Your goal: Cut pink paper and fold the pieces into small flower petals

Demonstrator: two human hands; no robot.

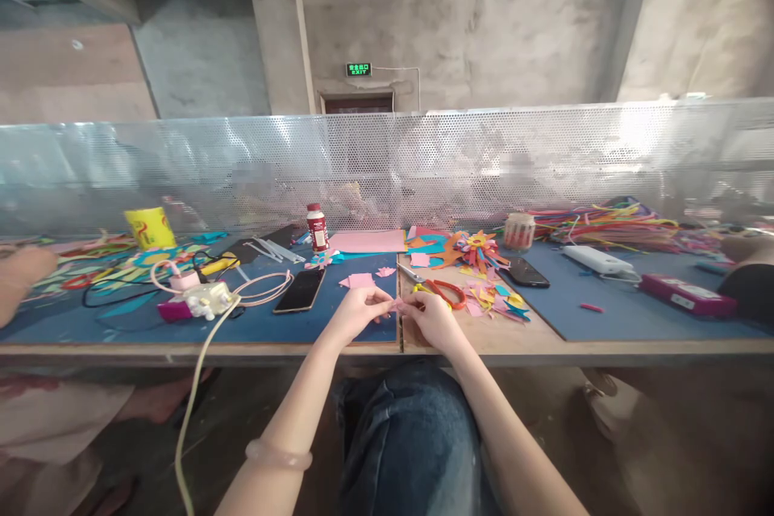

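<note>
My left hand (360, 312) and my right hand (431, 318) meet over the front of the table. Between their fingertips is a small piece of pink paper (397, 305), pinched from both sides and partly hidden by the fingers. Just beyond my right hand lie scissors with orange handles (452, 293), their blades pointing away to the left. Pink paper squares (361, 280) rest beyond my left hand, beside a small pink cut-out (385, 272). To the right of the scissors spreads a heap of coloured paper cut-outs (491, 300).
A black phone (301, 291) lies left of my hands, near a power strip (209, 300) with cables. Behind stand a red bottle (317, 227) and a jar (519, 231). Another phone (528, 272) lies right. A perforated metal screen (459, 161) closes the back. Other people's arms show at both sides.
</note>
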